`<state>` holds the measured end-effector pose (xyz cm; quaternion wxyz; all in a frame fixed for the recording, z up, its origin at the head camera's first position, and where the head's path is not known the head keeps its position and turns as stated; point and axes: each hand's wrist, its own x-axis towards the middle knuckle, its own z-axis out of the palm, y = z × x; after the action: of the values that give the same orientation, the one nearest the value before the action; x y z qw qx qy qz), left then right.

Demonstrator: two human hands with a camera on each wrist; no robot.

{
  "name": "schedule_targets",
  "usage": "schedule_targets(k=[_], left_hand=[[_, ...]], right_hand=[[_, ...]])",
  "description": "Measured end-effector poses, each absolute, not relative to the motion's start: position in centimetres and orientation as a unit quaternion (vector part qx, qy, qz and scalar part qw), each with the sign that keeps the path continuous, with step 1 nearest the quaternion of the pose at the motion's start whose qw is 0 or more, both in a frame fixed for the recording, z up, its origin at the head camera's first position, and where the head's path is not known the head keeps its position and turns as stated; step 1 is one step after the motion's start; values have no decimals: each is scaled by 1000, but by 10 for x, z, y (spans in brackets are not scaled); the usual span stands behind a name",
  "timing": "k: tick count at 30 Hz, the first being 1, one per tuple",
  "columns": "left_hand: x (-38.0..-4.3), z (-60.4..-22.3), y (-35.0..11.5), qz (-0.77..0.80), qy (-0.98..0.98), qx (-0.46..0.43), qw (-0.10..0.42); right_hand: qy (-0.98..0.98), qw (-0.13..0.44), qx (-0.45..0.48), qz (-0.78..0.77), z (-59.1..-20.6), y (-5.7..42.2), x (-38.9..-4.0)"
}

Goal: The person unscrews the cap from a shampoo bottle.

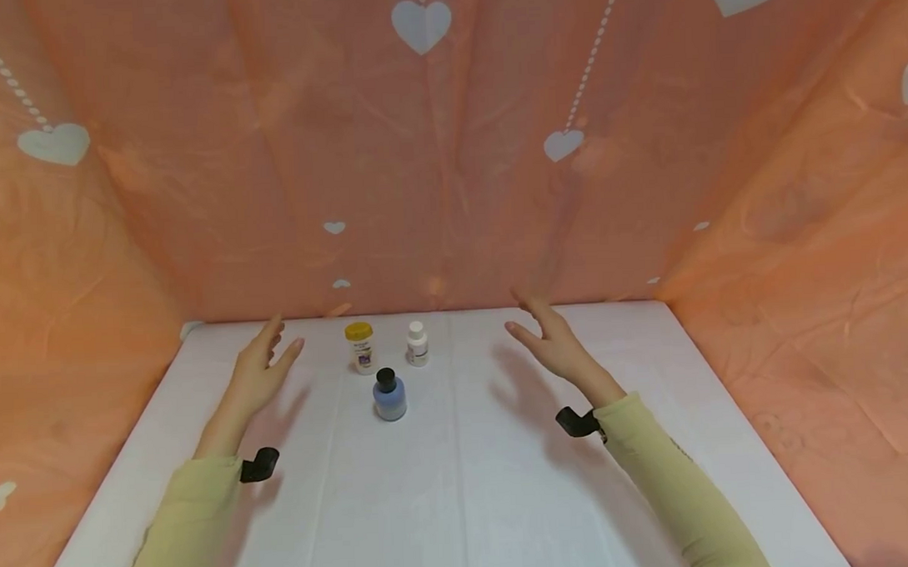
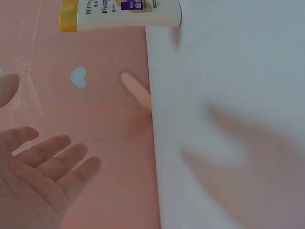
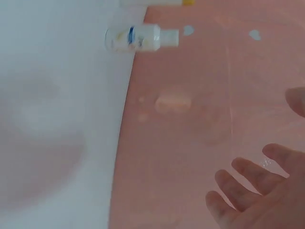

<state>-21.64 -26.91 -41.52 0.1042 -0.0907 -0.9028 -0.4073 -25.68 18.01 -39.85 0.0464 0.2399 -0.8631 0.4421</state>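
Both arms stretch forward over the white worktop (image 1: pixel 446 501), pale yellow-green sleeves, black wrist straps. Left hand (image 1: pixel 260 372) raised off the surface, fingers straight and loosely spread, palm turned inward, holding nothing. Right hand (image 1: pixel 552 340) mirrors it: fingers extended, slightly apart, palm inward, also empty. Neither hand touches anything.

Three small containers stand between the hands, all upright, long axes vertical, caps up. Yellow-capped bottle (image 1: pixel 361 347) is the nearest thing to the left hand, just off its fingertips toward the right hand, near but apart. White bottle (image 1: pixel 417 342) stands beside it, further toward the right hand, well apart from that hand's fingers. Blue bottle with black cap (image 1: pixel 389 393) sits between the two wrists, closer to the person than the other two, not touching them.

Left wrist view: only the left hand's open palm and spread fingers (image 2: pixel 52 157), the yellow-capped bottle (image 2: pixel 119 14) beyond the fingertips with its printed label readable in part, and the worktop edge against the orange heart-print backdrop (image 2: pixel 95 105). Blue and white bottles not seen there.

Right wrist view: spread fingers (image 3: pixel 248 186) of the right hand, the white bottle (image 3: pixel 140 38) with a blue label mark, and a sliver of the yellow-capped one at the frame edge. Blue bottle out of view. Only the head view shows all three together.
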Motion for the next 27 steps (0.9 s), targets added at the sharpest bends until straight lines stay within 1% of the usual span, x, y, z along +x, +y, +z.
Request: schedule_targets(k=[6, 10, 12, 19, 27], left_hand=[[-208, -419, -269, -454, -882, -56, 117], [-203, -422, -270, -471, -874, -44, 114], [-200, -424, -270, -476, -872, -44, 107], [-195, -439, -259, -507, -858, -54, 68], [-194, -454, -239, -551, -832, -60, 16]], right_hand=[[-779, -2, 239, 580, -392, 166, -244], [-738, -12, 245, 629, -387, 157, -236], [-718, -17, 240, 653, -389, 155, -235], [-674, -37, 238, 698, -426, 152, -252], [-647, -72, 231, 723, -438, 134, -249]])
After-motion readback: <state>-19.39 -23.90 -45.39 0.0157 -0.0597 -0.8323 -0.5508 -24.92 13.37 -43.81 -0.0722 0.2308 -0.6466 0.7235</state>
